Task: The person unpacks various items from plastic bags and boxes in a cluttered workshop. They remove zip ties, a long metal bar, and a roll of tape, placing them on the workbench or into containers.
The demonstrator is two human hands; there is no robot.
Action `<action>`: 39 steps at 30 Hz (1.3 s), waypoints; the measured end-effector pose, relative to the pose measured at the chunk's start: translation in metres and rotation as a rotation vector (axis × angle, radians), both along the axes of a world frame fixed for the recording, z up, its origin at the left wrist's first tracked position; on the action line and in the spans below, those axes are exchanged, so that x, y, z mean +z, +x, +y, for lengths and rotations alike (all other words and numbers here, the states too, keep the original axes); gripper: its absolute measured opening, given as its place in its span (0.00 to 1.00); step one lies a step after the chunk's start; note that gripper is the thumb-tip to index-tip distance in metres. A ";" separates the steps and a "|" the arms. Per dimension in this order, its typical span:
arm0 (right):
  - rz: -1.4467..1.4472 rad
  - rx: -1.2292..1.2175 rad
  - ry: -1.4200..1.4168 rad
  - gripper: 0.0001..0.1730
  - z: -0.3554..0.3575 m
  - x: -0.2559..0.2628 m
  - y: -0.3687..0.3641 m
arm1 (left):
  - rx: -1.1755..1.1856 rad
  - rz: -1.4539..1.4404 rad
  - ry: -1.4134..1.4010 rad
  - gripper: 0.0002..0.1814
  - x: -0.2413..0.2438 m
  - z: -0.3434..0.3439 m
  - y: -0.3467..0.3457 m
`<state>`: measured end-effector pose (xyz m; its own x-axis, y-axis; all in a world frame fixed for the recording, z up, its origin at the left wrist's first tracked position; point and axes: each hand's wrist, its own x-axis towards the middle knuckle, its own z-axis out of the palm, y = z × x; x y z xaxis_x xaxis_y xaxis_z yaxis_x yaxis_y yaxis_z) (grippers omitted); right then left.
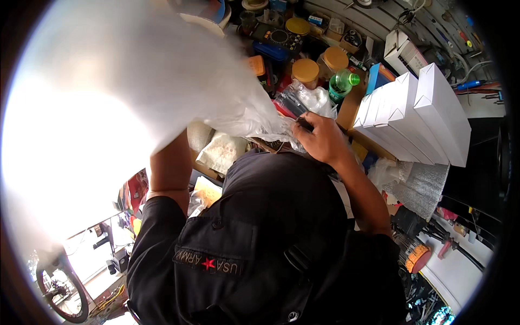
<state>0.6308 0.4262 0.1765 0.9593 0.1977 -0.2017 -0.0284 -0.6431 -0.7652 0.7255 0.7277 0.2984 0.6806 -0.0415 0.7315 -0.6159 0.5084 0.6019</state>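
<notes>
A large translucent white plastic bag fills the upper left and glows with light from behind. Its bunched lower end reaches my right hand, whose thumb and bent fingers pinch the film near a small dark item that I cannot make out. My left forearm goes up behind the bag, so the left hand itself is hidden. Just beyond my right hand lies a clear plastic wrapper with a dark thing in it. A pale, stained cloth-like bundle rests below the bag.
White cardboard boxes stand on the right, above a silvery bubble-foil sheet. A green-capped bottle, yellow-lidded jars and a multimeter crowd the workbench. Tools hang on the slatted wall. A wheel shows at lower left.
</notes>
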 end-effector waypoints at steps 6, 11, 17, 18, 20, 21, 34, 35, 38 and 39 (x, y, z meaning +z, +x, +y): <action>0.003 -0.036 -0.027 0.22 -0.007 -0.002 -0.009 | 0.087 -0.022 -0.029 0.30 0.020 -0.002 0.022; -0.009 -0.083 0.102 0.19 -0.007 -0.008 -0.020 | 0.118 -0.015 -0.015 0.30 0.024 -0.006 0.029; -0.167 -0.014 0.068 0.21 -0.012 -0.012 0.010 | 0.161 0.118 0.020 0.31 0.025 -0.026 0.039; 0.043 -0.026 0.151 0.27 -0.013 -0.012 -0.006 | 0.150 0.162 0.042 0.31 0.019 -0.033 0.041; -0.083 0.021 0.072 0.33 -0.016 0.000 0.000 | 0.116 0.236 0.070 0.31 0.010 -0.050 0.041; -0.152 0.047 0.031 0.36 -0.019 0.012 0.005 | 0.093 0.271 0.075 0.31 0.007 -0.056 0.042; -0.144 0.161 0.404 0.27 0.044 0.059 0.067 | -0.348 0.383 -0.093 0.33 0.001 -0.081 0.035; -0.139 0.170 0.397 0.26 0.043 0.059 0.066 | -0.366 0.346 -0.081 0.32 -0.004 -0.073 0.032; -0.214 0.191 0.436 0.22 0.046 0.075 0.063 | -0.125 0.322 0.376 0.47 -0.029 -0.014 0.018; -0.300 0.202 0.482 0.20 0.048 0.074 0.063 | -0.124 0.298 0.442 0.50 -0.039 -0.013 0.005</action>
